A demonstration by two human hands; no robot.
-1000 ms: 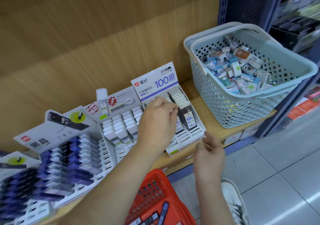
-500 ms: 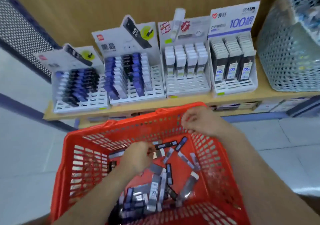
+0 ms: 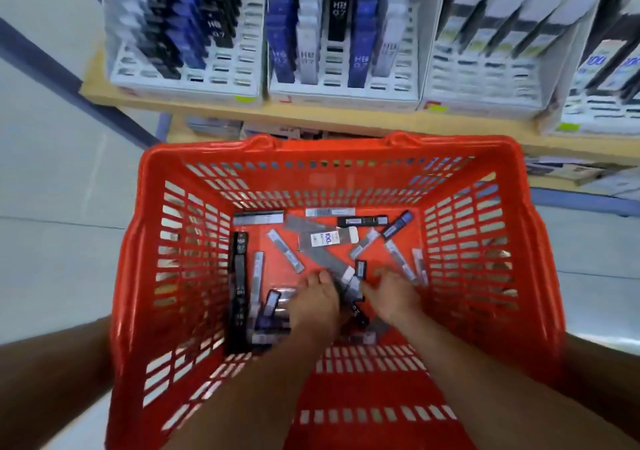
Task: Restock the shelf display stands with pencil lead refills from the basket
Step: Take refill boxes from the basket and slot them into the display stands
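Note:
A red plastic basket [image 3: 329, 148] stands below the shelf, with several loose pencil lead refill packs [image 3: 329, 239] on its floor: grey, black and blue ones. Both my hands reach to the bottom. My left hand [image 3: 313, 302] is curled over the pile, its fingers round the end of a long grey refill pack [image 3: 337, 266]. My right hand [image 3: 393, 293] lies just right of it, fingers spread and touching the packs. Above, white display stands [image 3: 343, 92] on the wooden shelf [image 3: 180, 103] hold rows of blue, black and white refills.
Black refill packs [image 3: 239, 293] line the basket's left wall. A lower shelf [image 3: 571, 172] behind the basket holds flat boxes. Pale floor tiles [image 3: 62, 241] lie on the left and a blue shelf post [image 3: 41, 58] slants at the upper left.
My view dropped from the shelf stands to the red basket. Both hands left the stands, went into the basket and now reach its floor among the packs.

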